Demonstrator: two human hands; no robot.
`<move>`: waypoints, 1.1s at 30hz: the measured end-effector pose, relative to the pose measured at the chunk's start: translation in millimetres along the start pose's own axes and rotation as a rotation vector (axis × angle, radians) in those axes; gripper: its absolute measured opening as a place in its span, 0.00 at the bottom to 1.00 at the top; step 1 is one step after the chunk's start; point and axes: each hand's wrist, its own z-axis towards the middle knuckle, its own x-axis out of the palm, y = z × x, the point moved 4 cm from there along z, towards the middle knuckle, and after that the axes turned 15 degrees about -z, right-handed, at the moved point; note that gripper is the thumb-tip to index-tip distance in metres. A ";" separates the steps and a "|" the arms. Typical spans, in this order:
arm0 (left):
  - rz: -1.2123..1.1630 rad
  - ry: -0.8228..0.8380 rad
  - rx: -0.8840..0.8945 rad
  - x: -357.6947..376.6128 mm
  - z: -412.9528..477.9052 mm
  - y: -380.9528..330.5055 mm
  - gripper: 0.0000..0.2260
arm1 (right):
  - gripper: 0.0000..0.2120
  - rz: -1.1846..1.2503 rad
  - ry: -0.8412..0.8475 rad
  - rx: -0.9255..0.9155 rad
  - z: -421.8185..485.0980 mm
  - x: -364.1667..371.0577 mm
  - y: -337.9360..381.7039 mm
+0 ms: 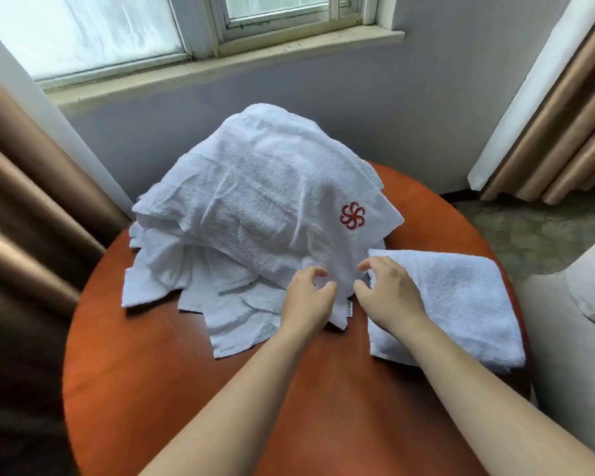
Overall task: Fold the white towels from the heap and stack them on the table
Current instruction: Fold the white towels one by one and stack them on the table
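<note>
A loose heap of white towels (255, 207) is piled on the far half of the round red-brown table (145, 365). The top towel (275, 187) carries a red flower logo (352, 215), and its near edge hangs toward me. My left hand (306, 298) pinches a fold of that edge between thumb and curled fingers. Just to the right, my right hand (387, 292) hovers with fingers bent like a claw. Its fingertips are at the same towel's corner and nothing is held between them. A folded white towel (461, 304) lies flat on the table's right side, partly under my right hand.
A window sill and grey wall stand behind the table. Brown curtains (21, 207) hang at the left and at the right (564, 125). A pale upholstered seat (571, 338) sits close to the table's right edge. Bare tabletop shows near me.
</note>
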 end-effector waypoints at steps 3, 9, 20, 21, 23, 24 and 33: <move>-0.028 -0.003 -0.071 -30.0 8.0 9.6 0.14 | 0.14 0.155 0.171 0.131 23.1 17.7 23.6; 0.019 0.179 -0.166 -64.3 17.6 32.9 0.16 | 0.21 -0.129 0.326 0.226 37.0 79.7 49.1; -0.190 0.208 -0.359 -103.5 35.4 72.0 0.29 | 0.10 -0.440 0.100 0.033 17.8 100.1 52.4; -0.257 0.181 -0.378 -102.7 37.6 72.8 0.30 | 0.11 -0.399 0.107 0.006 16.4 93.9 56.7; -0.398 0.186 -0.437 -95.0 39.3 69.4 0.30 | 0.11 -0.258 0.133 -0.059 10.2 83.1 70.5; -0.468 0.207 -0.468 -89.6 37.1 63.9 0.28 | 0.08 -0.194 0.129 -0.097 5.3 76.6 80.1; -1.175 0.087 -0.551 -92.4 12.5 31.2 0.08 | 0.03 0.572 0.120 -0.046 -27.9 44.7 111.1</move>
